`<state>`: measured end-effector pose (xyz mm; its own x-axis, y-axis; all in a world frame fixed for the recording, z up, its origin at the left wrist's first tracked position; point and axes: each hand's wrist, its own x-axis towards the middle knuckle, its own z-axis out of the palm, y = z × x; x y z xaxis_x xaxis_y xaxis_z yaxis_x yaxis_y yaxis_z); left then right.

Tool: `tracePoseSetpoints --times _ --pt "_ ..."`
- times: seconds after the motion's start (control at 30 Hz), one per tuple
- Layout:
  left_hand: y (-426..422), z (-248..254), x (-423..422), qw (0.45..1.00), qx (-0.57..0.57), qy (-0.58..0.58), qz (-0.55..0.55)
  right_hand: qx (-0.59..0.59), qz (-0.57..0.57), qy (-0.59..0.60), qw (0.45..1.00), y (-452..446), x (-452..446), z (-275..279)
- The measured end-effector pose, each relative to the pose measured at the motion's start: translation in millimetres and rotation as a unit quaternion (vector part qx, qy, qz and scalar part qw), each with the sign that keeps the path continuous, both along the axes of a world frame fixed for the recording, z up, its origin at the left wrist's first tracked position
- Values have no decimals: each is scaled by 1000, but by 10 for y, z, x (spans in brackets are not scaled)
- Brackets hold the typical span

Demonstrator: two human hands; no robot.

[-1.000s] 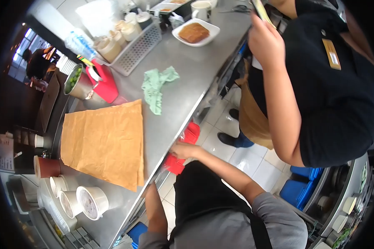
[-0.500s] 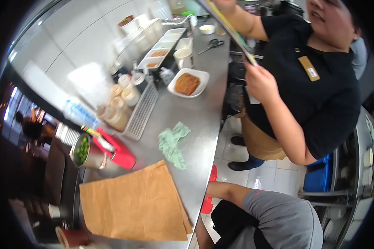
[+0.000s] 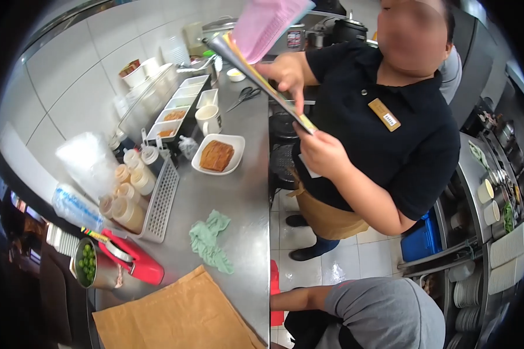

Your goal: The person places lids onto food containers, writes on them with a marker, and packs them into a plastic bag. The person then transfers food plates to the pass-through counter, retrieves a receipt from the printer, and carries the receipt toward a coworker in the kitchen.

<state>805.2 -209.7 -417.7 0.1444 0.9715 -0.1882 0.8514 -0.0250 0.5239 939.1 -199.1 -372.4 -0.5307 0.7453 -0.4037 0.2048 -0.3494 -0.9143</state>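
Neither my left hand nor my right hand shows in the head view. Nearest me, a folded sheet of brown paper lies on the steel counter. A crumpled green cloth rests beyond it. Left of the cloth are a red-handled tool and a metal container of small green citrus fruit. Further along sits a square white bowl holding a browned, layered slab of food.
A person in black stands right of the counter, leafing through a clipboard with a pink sheet. A grey-shirted person leans low at the bottom. Squeeze bottles fill a basket; scissors lie near a mug.
The view has shifted, so the counter things sit further left and most sit lower. The person in black has lifted a pink sheet on the clipboard and moved one hand down along it.
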Motion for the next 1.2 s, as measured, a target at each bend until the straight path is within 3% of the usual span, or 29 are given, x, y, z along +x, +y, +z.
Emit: tracePoseSetpoints --times 0.27,0.5,0.97,1.2 --pt "70 -46 34 1000 -8 -1 -16 14 10 -5 1000 -102 5 72" --pt "0 -89 -6 1000 -10 -7 -26 -41 13 -10 999 -573 510 187" --pt "-294 -136 -7 998 -8 -54 20 60 71 -123 988 -132 184 285" --pt "-621 -2 29 996 -10 -89 28 64 148 -159 974 -588 726 1093"
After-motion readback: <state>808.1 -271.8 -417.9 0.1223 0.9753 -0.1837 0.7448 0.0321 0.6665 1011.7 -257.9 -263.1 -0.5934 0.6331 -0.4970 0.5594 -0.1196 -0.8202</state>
